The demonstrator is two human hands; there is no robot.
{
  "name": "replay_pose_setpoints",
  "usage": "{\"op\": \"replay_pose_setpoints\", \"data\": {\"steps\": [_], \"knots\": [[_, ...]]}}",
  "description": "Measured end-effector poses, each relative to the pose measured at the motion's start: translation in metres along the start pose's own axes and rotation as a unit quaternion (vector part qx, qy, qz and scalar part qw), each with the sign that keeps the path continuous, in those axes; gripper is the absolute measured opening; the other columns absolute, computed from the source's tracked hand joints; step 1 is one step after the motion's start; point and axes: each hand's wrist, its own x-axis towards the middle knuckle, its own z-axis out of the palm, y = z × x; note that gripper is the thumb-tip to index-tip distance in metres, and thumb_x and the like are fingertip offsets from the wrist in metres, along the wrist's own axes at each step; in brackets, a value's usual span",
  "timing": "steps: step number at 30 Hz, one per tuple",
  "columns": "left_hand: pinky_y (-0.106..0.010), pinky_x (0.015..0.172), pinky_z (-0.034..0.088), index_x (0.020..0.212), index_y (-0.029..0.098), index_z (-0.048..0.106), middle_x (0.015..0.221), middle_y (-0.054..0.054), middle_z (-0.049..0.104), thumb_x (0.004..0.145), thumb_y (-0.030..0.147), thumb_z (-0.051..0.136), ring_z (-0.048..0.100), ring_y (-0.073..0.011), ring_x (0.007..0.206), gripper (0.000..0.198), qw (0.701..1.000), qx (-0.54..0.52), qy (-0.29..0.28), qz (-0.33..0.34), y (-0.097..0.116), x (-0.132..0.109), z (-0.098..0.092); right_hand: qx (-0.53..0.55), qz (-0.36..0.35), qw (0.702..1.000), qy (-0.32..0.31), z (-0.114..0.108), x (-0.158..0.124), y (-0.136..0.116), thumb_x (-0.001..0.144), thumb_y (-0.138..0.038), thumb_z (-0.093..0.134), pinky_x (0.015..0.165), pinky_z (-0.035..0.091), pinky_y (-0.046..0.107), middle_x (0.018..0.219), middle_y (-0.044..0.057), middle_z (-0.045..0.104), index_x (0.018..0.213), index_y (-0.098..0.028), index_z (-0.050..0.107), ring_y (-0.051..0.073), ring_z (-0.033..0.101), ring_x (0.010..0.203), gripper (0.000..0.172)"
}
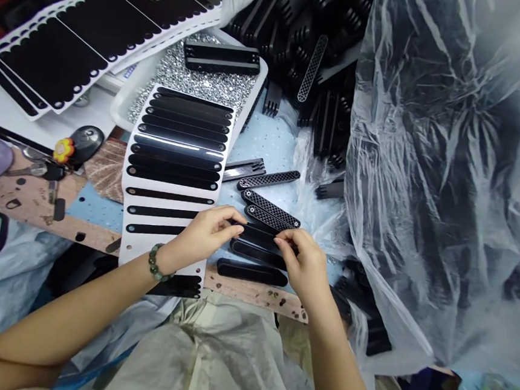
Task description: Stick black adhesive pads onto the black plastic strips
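Left hand: The left hand [204, 235] reaches in from the lower left, with its fingers bent and closed on one end of a black strip [256, 236]. A green bead bracelet [159, 263] sits on the wrist.

Right hand: The right hand [303, 262] is also closed, and its thumb and fingers pinch the other end of the same black strip.

Held thing: The black strip is between the two hands, just above the smooth black bar [252, 272]. The fingers cover much of it, so its exact shape is maybe not fully visible.

Near the hands: Three black mesh bars [270, 208] lie just above the hands, on a light blue mat [269, 135].

Left of the hands: A white backing sheet [168, 203] lies just beside the left hand and carries a row of black adhesive strips [177, 151].

Farther ahead: A white plastic tray [121, 107] holds many small silver pieces [197, 80]. Black scalloped sheets [87, 34] lie at the upper left, and a pile of black comb-shaped parts [321, 121] is at the upper right.

Right side: A large clear plastic bag [439, 174] covers this side of the view.
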Motion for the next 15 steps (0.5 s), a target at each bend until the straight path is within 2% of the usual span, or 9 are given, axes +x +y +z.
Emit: {"op": "replay_pose_setpoints", "data": {"steps": [6, 10, 12, 15], "knots": [[-0.031, 0.074, 0.056, 0.094, 0.017, 0.063, 0.098, -0.006, 0.064, 0.086, 0.031, 0.056, 0.065, -0.0177, 0.084, 0.017, 1.000, 0.012, -0.005, 0.006, -0.001, 0.000, -0.003, -0.065, 0.003, 0.998, 0.011, 0.005, -0.002, -0.003, 0.092, -0.026, 0.045, 0.070, 0.043, 0.029, 0.082, 0.003, 0.059, 0.082, -0.021, 0.053, 0.017, 0.057, 0.076, 0.013], [-0.030, 0.069, 0.057, 0.096, 0.018, 0.063, 0.097, -0.005, 0.065, 0.088, 0.031, 0.054, 0.066, -0.0164, 0.077, 0.018, 0.998, 0.064, 0.002, 0.014, -0.002, 0.002, 0.002, -0.176, 0.053, 0.982, 0.041, 0.006, -0.003, 0.000, 0.091, -0.046, 0.047, 0.061, 0.039, 0.028, 0.082, 0.003, 0.057, 0.086, -0.022, 0.051, 0.018, 0.056, 0.074, 0.025], [-0.032, 0.072, 0.057, 0.099, 0.018, 0.063, 0.102, -0.007, 0.065, 0.089, 0.029, 0.052, 0.066, -0.0177, 0.081, 0.019, 0.987, 0.142, 0.041, 0.061, 0.003, -0.002, 0.008, -0.234, 0.056, 0.969, 0.060, 0.005, -0.003, 0.003, 0.089, -0.053, 0.047, 0.061, 0.038, 0.029, 0.083, 0.003, 0.057, 0.088, -0.021, 0.050, 0.019, 0.056, 0.076, 0.032], [-0.032, 0.084, 0.054, 0.118, 0.018, 0.056, 0.120, -0.010, 0.059, 0.091, 0.024, 0.049, 0.062, -0.0205, 0.102, 0.028, 0.934, 0.288, 0.101, 0.187, 0.017, -0.020, 0.008, -0.285, 0.017, 0.955, 0.084, 0.002, -0.003, 0.007, 0.087, -0.057, 0.047, 0.065, 0.040, 0.031, 0.086, 0.006, 0.057, 0.091, -0.020, 0.050, 0.022, 0.054, 0.080, 0.037]]}}
